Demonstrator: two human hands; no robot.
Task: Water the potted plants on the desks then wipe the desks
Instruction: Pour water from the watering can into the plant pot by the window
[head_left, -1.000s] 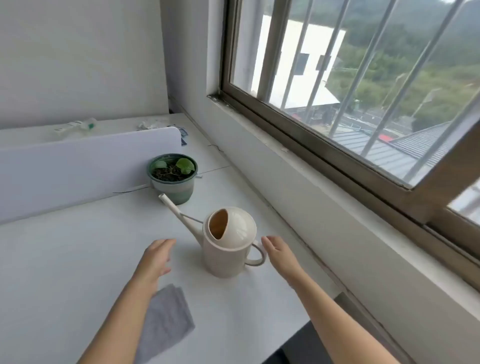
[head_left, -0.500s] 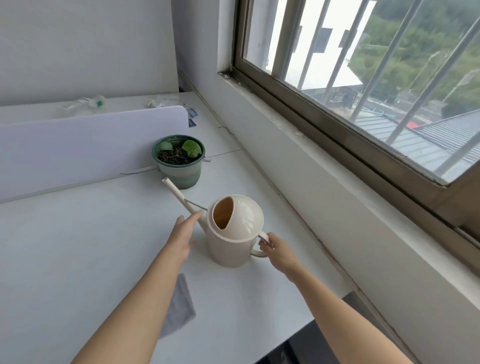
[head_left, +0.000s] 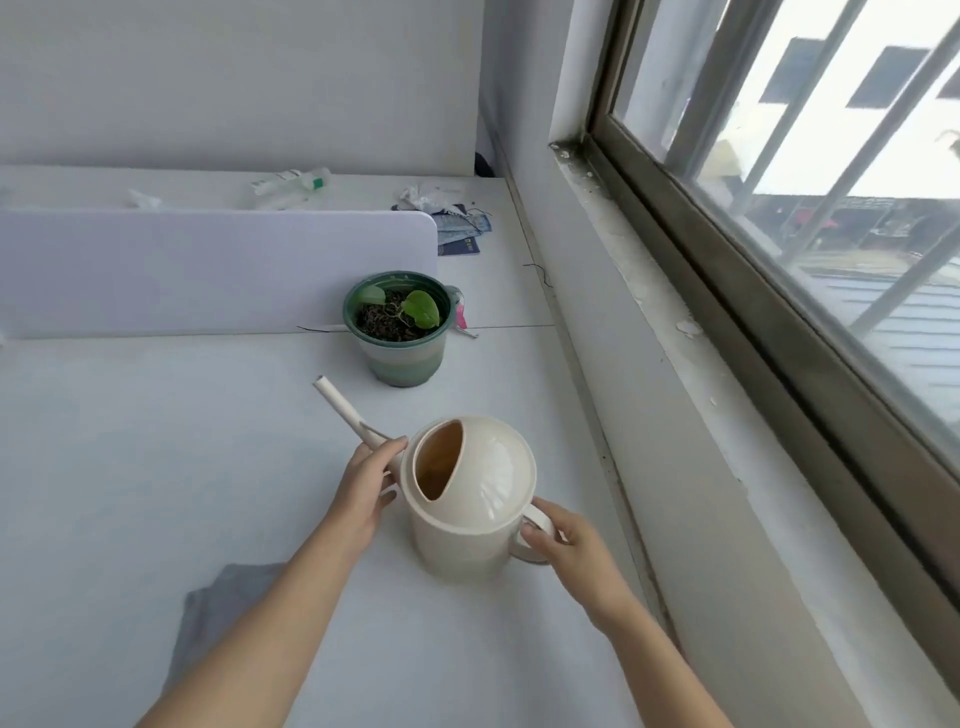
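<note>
A cream watering can (head_left: 470, 499) stands on the white desk (head_left: 130, 467), its long spout pointing up and left. My right hand (head_left: 569, 545) is closed around the can's handle on its right side. My left hand (head_left: 366, 488) rests against the base of the spout, fingers curled on it. Beyond the can, a green pot (head_left: 402, 332) with a small two-leaf plant sits against the end of a white divider panel (head_left: 208, 270). A grey cloth (head_left: 213, 618) lies flat on the desk under my left forearm.
A wall with a window sill (head_left: 675, 322) runs along the desk's right edge. Behind the divider, the far desk holds a plastic bottle (head_left: 291, 182), crumpled paper (head_left: 431, 200) and small packets (head_left: 462, 231). A thin black wire (head_left: 317, 328) lies by the pot.
Both hands have moved in from hovering beside the can: the right has closed on the handle, the left has come onto the spout base. The view has shifted closer and downward.
</note>
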